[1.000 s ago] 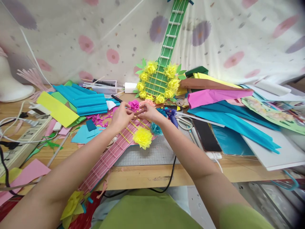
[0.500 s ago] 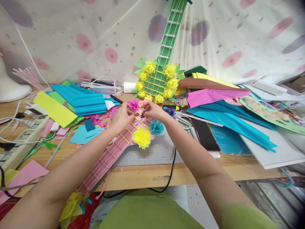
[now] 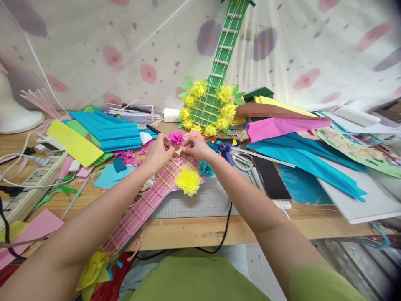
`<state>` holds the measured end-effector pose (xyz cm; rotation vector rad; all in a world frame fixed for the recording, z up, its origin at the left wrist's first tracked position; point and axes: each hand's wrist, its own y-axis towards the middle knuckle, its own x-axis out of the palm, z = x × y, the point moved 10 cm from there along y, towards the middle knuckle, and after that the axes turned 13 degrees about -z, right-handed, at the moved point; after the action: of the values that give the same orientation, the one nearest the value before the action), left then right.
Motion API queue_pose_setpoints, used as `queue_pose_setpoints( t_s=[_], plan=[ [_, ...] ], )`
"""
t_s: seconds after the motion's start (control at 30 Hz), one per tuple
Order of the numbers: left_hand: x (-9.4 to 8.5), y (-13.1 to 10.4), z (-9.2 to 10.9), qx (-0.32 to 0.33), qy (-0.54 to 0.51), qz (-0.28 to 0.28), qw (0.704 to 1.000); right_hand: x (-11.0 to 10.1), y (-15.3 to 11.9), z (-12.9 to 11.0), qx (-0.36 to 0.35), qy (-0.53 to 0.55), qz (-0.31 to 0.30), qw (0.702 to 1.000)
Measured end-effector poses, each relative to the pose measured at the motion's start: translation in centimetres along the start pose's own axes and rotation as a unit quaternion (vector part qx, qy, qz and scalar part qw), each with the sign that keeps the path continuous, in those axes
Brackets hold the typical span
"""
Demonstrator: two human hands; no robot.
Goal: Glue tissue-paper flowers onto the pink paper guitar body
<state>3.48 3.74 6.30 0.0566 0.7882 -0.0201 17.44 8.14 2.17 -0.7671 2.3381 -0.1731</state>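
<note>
A pink paper guitar (image 3: 145, 211) lies slantwise in front of me, its neck toward the lower left, strung with thin white strings and crossed by yellow bars. On its body are a yellow paper flower (image 3: 188, 181), a teal flower (image 3: 206, 168), a magenta flower (image 3: 176, 138) and a peach flower (image 3: 193, 134). My left hand (image 3: 159, 151) is closed in a pinch over the body, just below the magenta flower. Beside it, my right hand (image 3: 199, 149) also pinches, below the peach flower. What lies between the fingertips is too small to make out.
A green paper guitar (image 3: 216, 75) ringed with yellow flowers leans against the curtain behind. Right of my right hand are a blue glue gun (image 3: 226, 151), scissors (image 3: 243, 160) and a phone (image 3: 271, 177). Blue crepe paper (image 3: 120, 136) and a power strip (image 3: 29, 190) are on the left.
My right hand has shifted slightly left, its fingers drawn closer to my left hand. More of the glue gun shows beside it. The left hand stays at nearly the same place.
</note>
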Motion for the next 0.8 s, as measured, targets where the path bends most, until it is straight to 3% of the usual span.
queue_pose_setpoints(
  t_s=[0.23, 0.47, 0.8],
  plan=[
    [0.5, 0.0, -0.4, -0.029, -0.05, -0.012, 0.998, -1.8, -0.8, -1.9, -0.078, -0.042, 0.078, 0.993],
    [1.3, 0.0, -0.7, -0.041, -0.141, -0.027, 0.989, -0.2, -0.3, -1.9, -0.096, 0.081, 0.022, 0.992],
    [2.9, 0.2, -0.6, -0.069, -0.279, -0.083, 0.954, -0.8, -0.6, -1.1, -0.103, 0.106, 0.027, 0.989]
  ],
)
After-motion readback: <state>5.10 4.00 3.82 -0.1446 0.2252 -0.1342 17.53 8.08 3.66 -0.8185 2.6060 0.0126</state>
